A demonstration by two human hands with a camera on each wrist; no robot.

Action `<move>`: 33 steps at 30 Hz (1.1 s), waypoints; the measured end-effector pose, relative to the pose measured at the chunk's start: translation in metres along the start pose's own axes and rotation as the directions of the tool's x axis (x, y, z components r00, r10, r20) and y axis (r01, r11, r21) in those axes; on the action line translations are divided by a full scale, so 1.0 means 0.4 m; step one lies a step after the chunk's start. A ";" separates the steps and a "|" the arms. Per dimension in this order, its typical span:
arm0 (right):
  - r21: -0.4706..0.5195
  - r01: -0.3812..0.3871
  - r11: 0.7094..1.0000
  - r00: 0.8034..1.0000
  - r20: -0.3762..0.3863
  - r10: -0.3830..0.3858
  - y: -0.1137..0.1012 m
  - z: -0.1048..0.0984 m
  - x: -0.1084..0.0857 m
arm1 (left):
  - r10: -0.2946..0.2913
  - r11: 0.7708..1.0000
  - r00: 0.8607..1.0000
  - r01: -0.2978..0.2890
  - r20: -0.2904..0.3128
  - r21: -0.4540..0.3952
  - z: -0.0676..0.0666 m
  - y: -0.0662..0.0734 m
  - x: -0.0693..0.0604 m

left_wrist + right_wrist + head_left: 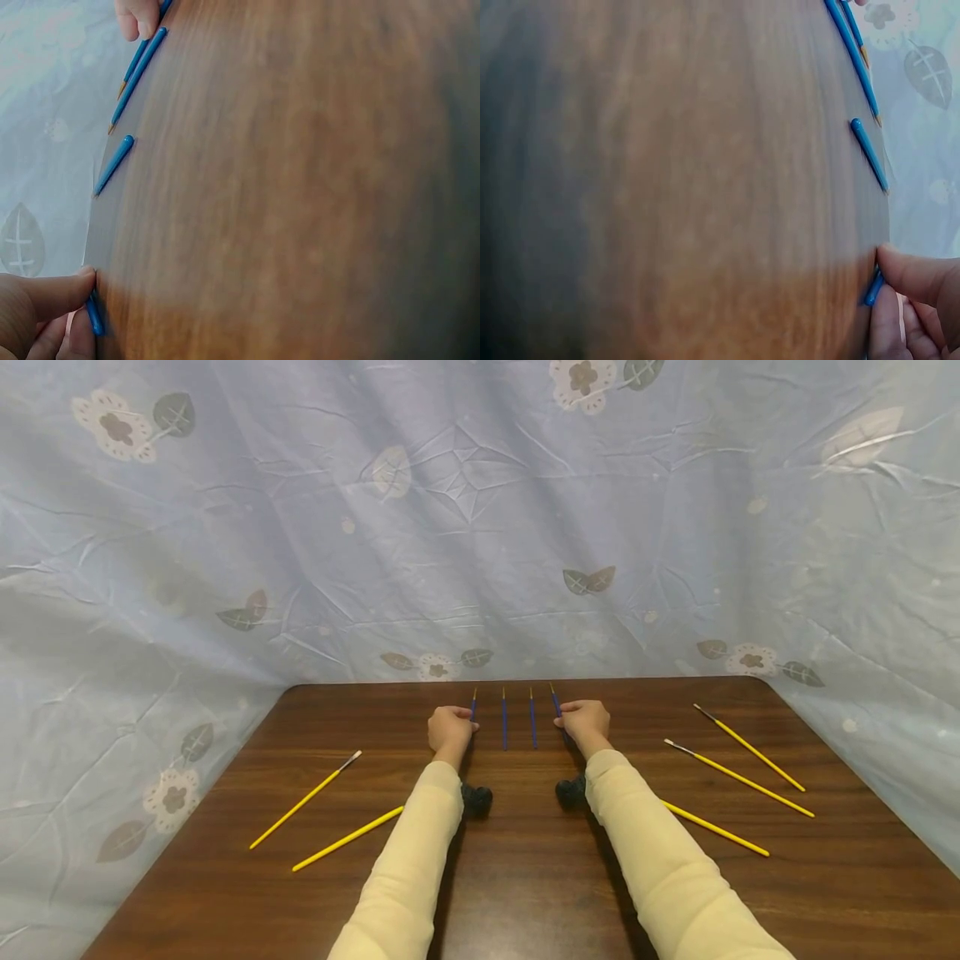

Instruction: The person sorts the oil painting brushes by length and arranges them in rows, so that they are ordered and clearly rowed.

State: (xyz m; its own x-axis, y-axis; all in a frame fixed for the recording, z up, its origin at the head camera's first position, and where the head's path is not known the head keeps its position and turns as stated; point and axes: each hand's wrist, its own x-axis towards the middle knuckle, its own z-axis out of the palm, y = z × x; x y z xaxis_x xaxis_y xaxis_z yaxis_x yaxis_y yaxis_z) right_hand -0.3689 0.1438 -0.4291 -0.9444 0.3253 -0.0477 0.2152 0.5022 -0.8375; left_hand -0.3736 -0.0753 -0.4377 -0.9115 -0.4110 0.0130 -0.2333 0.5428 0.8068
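Near the far edge of the table, my left hand pinches a slim blue paintbrush between thumb and fingers. My right hand does the same with another blue paintbrush. Both brushes have their bristles toward the curtain, and the fingers hide part of each handle. Between the hands lie two more blue paintbrushes, a left one and a right one, side by side and apart. In the left wrist view, the blue handle end pokes out below my thumb; the right wrist view shows a similar end.
Two yellow paintbrushes lie on the left, an outer one and one partly behind my sleeve. On the right are three more: far, middle and near. A floral curtain hangs behind the brown table.
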 end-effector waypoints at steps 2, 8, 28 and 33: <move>-0.009 0.004 1.000 1.000 -0.014 -0.004 -0.002 0.000 -0.001 | 0.004 1.000 1.000 -0.004 0.002 0.003 0.001 0.000 0.002; -0.010 -0.001 1.000 0.999 -0.038 0.000 -0.011 -0.001 -0.008 | 0.018 1.000 1.000 -0.018 0.002 0.002 0.002 -0.001 0.003; 0.007 0.001 1.000 1.000 0.017 -0.002 -0.004 -0.002 -0.014 | 0.010 1.000 1.000 -0.010 -0.005 -0.003 0.003 -0.007 0.005; 0.007 0.007 1.000 1.000 0.026 -0.008 0.001 -0.005 -0.011 | 0.021 1.000 1.000 -0.021 0.006 -0.008 -0.002 -0.004 0.000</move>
State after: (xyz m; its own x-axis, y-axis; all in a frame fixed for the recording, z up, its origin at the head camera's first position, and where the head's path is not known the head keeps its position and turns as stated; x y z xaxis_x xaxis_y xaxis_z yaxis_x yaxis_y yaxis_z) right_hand -0.3642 0.1440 -0.4281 -0.9522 0.3005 -0.0554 0.2064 0.4988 -0.8418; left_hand -0.3731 -0.0768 -0.4388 -0.9181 -0.3955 0.0263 -0.2115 0.5450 0.8113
